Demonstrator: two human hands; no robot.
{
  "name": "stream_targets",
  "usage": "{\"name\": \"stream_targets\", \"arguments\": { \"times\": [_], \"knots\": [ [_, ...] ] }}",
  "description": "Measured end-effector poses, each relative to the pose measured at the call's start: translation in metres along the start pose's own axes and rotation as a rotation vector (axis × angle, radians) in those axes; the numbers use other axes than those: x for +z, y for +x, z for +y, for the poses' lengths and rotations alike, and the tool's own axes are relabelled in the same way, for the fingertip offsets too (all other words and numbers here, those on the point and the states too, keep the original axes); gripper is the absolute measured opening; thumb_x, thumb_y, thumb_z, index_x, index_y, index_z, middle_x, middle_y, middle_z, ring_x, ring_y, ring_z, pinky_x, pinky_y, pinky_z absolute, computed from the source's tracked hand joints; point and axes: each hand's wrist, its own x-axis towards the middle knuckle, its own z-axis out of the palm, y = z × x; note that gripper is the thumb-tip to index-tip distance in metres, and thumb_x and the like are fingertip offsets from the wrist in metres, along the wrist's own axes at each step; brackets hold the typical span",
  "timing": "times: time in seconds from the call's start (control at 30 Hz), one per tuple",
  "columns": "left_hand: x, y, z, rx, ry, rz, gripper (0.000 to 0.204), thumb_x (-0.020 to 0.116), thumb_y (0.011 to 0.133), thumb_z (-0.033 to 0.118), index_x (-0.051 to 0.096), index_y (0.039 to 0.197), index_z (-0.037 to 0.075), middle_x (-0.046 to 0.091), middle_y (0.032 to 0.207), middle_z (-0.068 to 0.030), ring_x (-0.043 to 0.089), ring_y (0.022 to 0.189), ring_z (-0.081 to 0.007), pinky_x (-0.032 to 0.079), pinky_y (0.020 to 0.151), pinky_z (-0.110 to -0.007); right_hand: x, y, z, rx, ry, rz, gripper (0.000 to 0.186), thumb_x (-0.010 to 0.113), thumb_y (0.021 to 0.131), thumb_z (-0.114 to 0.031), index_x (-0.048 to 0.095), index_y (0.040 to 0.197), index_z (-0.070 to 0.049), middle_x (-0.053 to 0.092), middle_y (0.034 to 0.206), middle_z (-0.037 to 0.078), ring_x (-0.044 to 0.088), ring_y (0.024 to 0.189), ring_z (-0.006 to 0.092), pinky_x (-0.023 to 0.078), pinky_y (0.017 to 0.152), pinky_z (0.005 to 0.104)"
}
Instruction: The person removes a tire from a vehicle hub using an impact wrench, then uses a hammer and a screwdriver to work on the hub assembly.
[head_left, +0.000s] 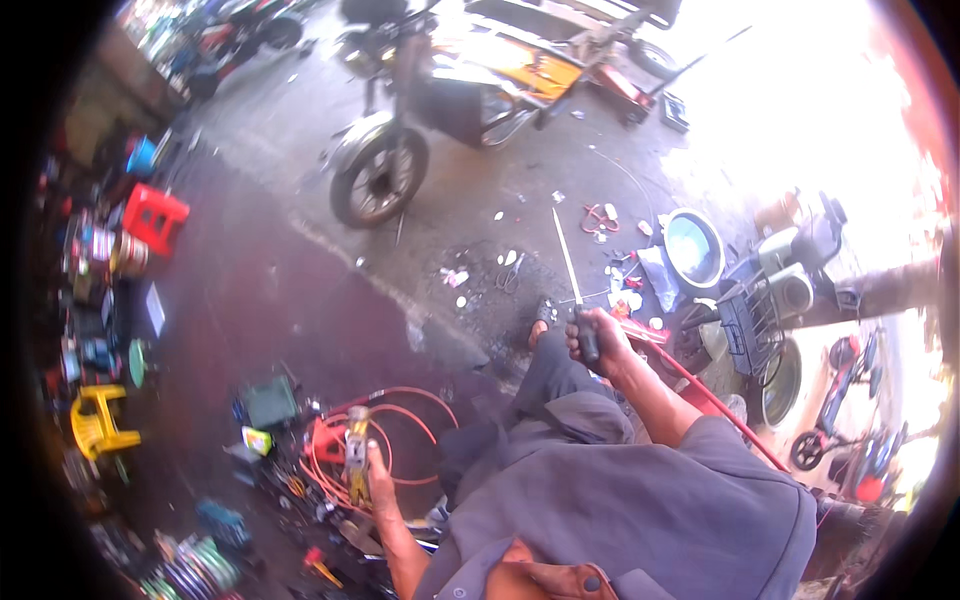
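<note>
My right hand (606,342) is closed around the dark handle of a long screwdriver (588,338). Its thin, pale shaft points away from me over the floor. Low on the left, my left hand (380,482) grips what look like pliers (357,448) with yellowish handles, jaws upward. Just behind them, loops of orange hose (405,412) lie on the ground beside a red thing too blurred to name. A pair of scissors (511,273) and small scraps are on the floor left of the screwdriver's shaft.
A motorcycle-like vehicle (385,175) stands ahead. Water fills a round basin (694,247) at the right, near a dark basket (745,335). A red stool (155,215) and a yellow stool (100,422) are at the left among clutter. A red hose (700,388) passes my right arm.
</note>
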Motion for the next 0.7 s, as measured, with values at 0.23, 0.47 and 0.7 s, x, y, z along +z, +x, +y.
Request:
{"name": "stream_targets", "arguments": {
  "times": [0.23,0.47,0.7],
  "knots": [
    [0.173,0.097,0.246,0.218,-0.478,-0.059,0.017,0.060,0.085,0.016,0.061,0.077,0.001,0.058,0.061,-0.0060,0.054,0.054,-0.0178,0.040,0.050,-0.033,-0.116,0.032,-0.083,0.012,0.029,0.185,0.027,0.049,0.087,-0.033,0.050,0.077,-0.008,0.051,0.062,0.005,0.048,0.049,0.0178,0.038,0.043,0.0297],
    [0.309,0.146,0.445,0.566,-0.570,-0.607,0.011,0.066,0.079,0.011,0.064,0.084,0.002,0.062,0.069,-0.0099,0.062,0.064,-0.0188,0.046,0.054,-0.031,-0.134,0.048,-0.217,-0.223,0.392,0.120,0.027,0.048,0.091,-0.036,0.051,0.089,-0.010,0.057,0.075,0.006,0.057,0.060,0.0193,0.045,0.050,0.0329],
    [0.398,0.144,0.585,1.318,-0.666,-0.861,0.035,0.067,0.073,0.006,0.061,0.107,0.001,0.064,0.085,-0.0133,0.063,0.068,-0.0284,0.052,0.063,-0.034,-0.116,0.079,-0.325,-0.420,0.724,-0.249,0.025,0.049,0.093,-0.029,0.057,0.104,-0.008,0.062,0.092,0.005,0.061,0.085,0.0197,0.049,0.079,0.0383]
  ]
}}
